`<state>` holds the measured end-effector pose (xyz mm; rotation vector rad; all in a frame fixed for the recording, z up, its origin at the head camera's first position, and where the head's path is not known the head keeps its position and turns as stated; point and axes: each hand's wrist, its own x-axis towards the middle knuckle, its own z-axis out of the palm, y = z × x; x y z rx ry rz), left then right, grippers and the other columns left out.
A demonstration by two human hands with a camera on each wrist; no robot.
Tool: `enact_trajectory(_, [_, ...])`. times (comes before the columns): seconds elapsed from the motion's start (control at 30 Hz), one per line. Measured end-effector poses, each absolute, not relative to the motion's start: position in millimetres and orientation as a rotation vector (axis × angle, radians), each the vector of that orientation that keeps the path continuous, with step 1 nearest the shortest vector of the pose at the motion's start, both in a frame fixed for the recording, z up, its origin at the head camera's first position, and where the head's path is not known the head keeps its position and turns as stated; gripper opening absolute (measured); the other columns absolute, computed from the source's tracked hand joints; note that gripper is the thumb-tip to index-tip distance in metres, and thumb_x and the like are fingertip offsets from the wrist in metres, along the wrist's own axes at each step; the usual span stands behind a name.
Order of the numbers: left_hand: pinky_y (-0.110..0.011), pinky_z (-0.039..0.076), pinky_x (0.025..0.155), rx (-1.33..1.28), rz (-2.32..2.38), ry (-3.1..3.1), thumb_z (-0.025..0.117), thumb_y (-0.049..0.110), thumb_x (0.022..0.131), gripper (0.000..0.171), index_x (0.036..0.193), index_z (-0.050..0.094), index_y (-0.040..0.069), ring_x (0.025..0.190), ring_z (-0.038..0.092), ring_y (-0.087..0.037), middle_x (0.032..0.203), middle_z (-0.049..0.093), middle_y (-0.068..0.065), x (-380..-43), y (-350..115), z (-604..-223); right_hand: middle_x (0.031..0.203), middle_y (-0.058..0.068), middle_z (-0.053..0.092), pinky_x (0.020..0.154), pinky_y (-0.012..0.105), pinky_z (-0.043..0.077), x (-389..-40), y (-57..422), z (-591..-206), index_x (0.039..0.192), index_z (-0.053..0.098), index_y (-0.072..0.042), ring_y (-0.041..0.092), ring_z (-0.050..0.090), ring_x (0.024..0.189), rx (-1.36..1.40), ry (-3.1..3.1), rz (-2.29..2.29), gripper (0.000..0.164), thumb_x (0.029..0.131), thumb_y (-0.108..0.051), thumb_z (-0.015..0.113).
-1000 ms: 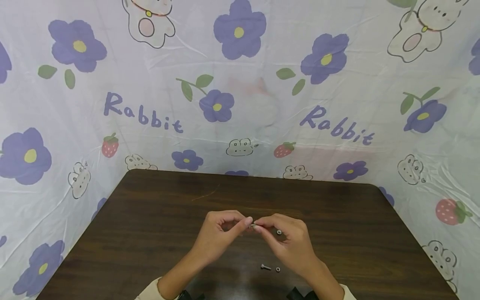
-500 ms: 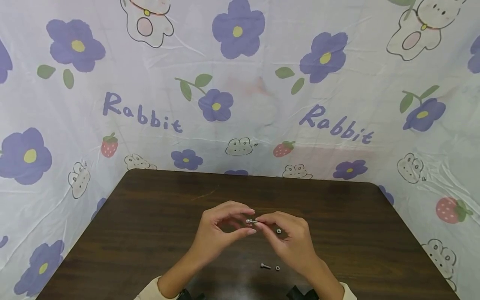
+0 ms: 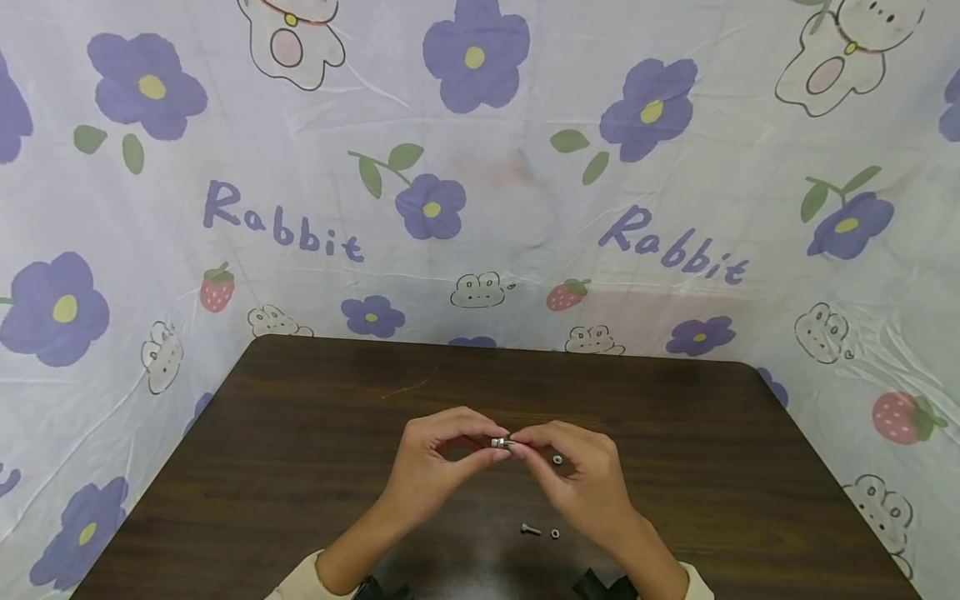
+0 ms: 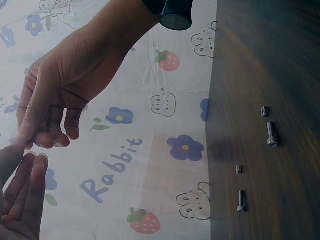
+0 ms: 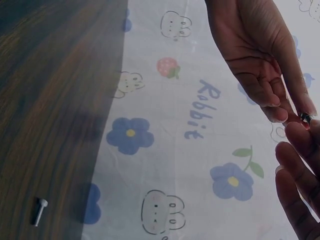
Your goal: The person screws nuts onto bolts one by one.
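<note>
In the head view, a small silver bolt point(image 3: 498, 443) with a nut-like collar near its head is held between both hands above the table. My left hand point(image 3: 435, 458) closes thumb and index fingertip on the head end. Thumb and index finger of my right hand point(image 3: 577, 467) pinch the shank end, mostly covered by the fingertips. The right wrist view shows a dark glint of the bolt point(image 5: 306, 118) between the fingertips; in the left wrist view the fingers hide it.
On the dark wooden table point(image 3: 300, 467) lie a bolt point(image 3: 530, 529) and a nut point(image 3: 555, 534) near the right forearm. Another nut point(image 3: 557, 460) lies beyond the right hand, and the left wrist view adds a second loose bolt point(image 4: 241, 201). A printed cloth point(image 3: 480, 250) hangs behind.
Half a second ago my left thumb and index finger stood apart around the bolt's head end; they have come together on it again. The right hand keeps its pinch.
</note>
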<state>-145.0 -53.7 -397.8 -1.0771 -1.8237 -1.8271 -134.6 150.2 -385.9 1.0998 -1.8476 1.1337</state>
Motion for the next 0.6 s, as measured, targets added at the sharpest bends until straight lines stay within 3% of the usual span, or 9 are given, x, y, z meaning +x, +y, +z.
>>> enact_trajectory(0.6, [-0.035,0.062,0.069,-1.010,-1.874,-1.945,0.075,0.008,0.094,0.004,0.096,0.078,0.008,0.079,0.073,-0.017,0.090,0.075,-0.007,-143.7,-54.8,-395.2,0.084,0.003,0.074,0.060,0.017,0.053,-134.0,149.7,-385.3,0.099,0.074,-0.006,0.007,0.065,0.067,1.117,-1.832,1.146,0.006,0.095,-0.011,0.073])
